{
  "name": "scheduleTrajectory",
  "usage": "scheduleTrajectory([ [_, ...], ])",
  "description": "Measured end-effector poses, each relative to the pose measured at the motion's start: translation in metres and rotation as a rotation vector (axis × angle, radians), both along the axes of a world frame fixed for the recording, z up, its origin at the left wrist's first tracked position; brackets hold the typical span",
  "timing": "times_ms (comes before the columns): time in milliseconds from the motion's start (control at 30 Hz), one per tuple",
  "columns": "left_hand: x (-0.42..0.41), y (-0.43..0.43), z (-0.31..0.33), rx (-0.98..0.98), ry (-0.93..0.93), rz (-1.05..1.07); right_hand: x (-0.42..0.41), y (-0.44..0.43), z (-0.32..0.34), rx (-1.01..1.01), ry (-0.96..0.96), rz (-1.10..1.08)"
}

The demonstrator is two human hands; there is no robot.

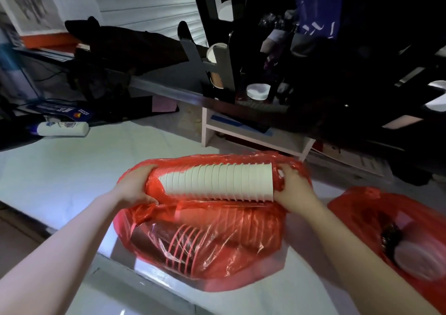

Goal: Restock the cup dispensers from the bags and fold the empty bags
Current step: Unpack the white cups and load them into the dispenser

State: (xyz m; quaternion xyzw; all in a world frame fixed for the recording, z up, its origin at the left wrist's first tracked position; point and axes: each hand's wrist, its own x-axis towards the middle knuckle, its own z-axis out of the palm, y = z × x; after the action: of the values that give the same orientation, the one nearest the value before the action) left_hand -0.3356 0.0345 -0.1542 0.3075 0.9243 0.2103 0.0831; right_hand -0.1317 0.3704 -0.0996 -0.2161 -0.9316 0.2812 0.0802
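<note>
Mid-step: pulling 1 sleeve of cups out of its bag, nothing restocked from it yet by the look of it.

- cup stack: white paper cups, nested, lying horizontal at frame centre, held just above the mouth of the red bag. Narrow end points left, open rim end right.
- left hand: fingers curled round the narrow end. Red film sits between the palm and the cups there, so that end hasn't cleared the bag.
- right hand: wrapped over the rim end, fingers closed on it. Gripping both ends likely keeps the nested cups compressed so the stack doesn't sag or split in the middle.
- The red bag rests on the table, lower centre. A second stack is visible through the film inside it, so the bag isn't ready to fold.
- second red bag: lower right, well apart from the 1st, with round pale things inside. Can't tell if they're lids or cups.
- dispenser rack: dark upright slots, upper centre, on the raised ledge behind the table. A few cups show in the slots, so there's probably room to fill.

Next move, my read: peel the film off the left end, then carry the stack up to a slot.
Risk: the film snags on the cup rims and drags the bag along.
</note>
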Motion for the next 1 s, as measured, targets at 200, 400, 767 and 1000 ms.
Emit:
scheduleTrajectory([
  [200, 0.001, -0.003, -0.004, 0.015, 0.044, -0.003, 0.012, -0.038, 0.013, 0.296, 0.223, -0.188],
  [400, 0.001, -0.012, -0.007, 0.073, 0.026, -0.021, 0.022, -0.05, 0.011, 0.335, 0.373, -0.058],
  [767, -0.005, -0.023, -0.003, 0.048, -0.087, 0.001, 0.023, -0.096, 0.047, -0.054, 0.284, -0.105],
  [1000, -0.01, -0.029, 0.002, 0.359, -0.255, -0.113, 0.027, -0.157, 0.089, 0.066, 0.484, 0.18],
])
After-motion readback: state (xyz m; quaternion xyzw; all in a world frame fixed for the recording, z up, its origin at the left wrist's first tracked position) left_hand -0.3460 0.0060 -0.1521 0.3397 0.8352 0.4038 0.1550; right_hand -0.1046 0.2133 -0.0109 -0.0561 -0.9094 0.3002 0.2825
